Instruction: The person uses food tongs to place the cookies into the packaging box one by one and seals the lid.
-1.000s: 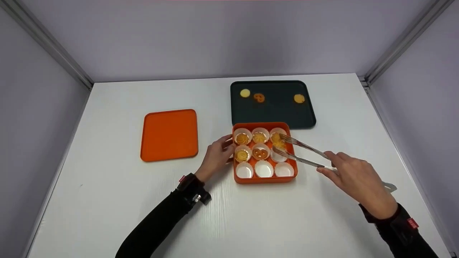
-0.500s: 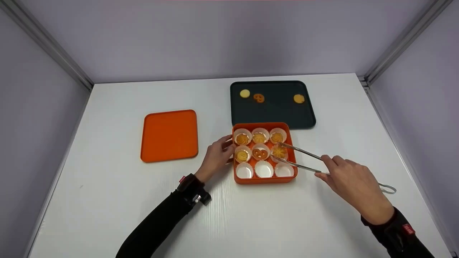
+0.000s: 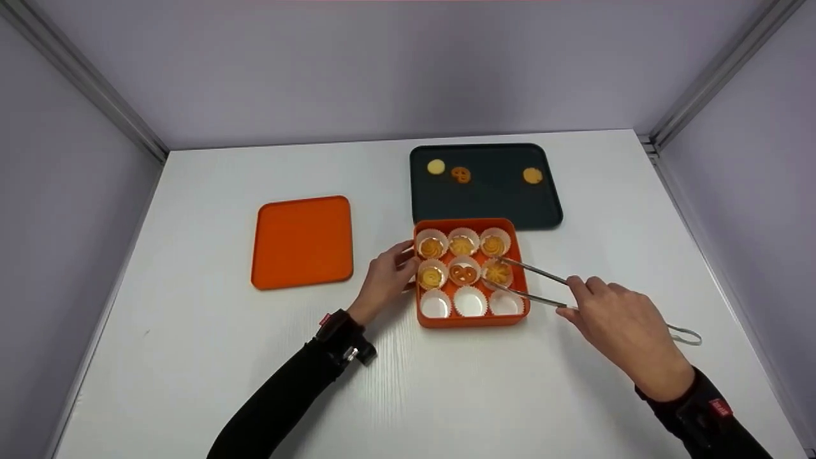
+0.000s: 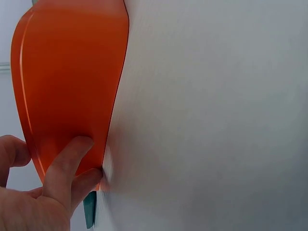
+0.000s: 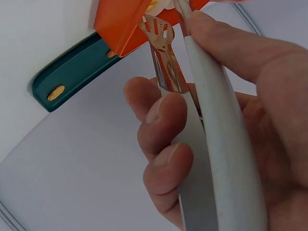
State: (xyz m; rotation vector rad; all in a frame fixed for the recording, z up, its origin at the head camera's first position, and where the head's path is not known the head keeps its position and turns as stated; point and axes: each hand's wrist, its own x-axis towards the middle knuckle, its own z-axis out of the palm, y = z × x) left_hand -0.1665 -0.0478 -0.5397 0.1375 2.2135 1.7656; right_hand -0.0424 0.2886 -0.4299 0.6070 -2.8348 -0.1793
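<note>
An orange box point(image 3: 472, 322) holds rows of white paper cups, and the back two rows contain cookies. My left hand point(image 3: 386, 280) touches the box's left side, its fingertips point(image 4: 79, 144) resting against the outer wall. My right hand point(image 3: 628, 331) grips metal tongs point(image 3: 539, 271) by their pale handles point(image 5: 224, 139). The tongs' arms are spread, with their tips at the right cup of the middle row, around a flower-shaped cookie point(image 3: 498, 273). A pretzel-shaped cookie point(image 3: 463, 274) lies in the middle cup. The front cups point(image 3: 470, 301) show no cookies.
Behind the box, a dark green tray point(image 3: 491, 201) carries a pale round cookie point(image 3: 436, 167), a pretzel-shaped cookie point(image 3: 461, 174) and a round golden cookie point(image 3: 532, 175). An orange square lid or tray point(image 3: 303, 242) lies to the left. Walls enclose the white table point(image 3: 191, 357).
The flower-shaped cookie has come down into the right middle cup between the tongs' tips. My right hand has shifted slightly left. My left hand stays at the box.
</note>
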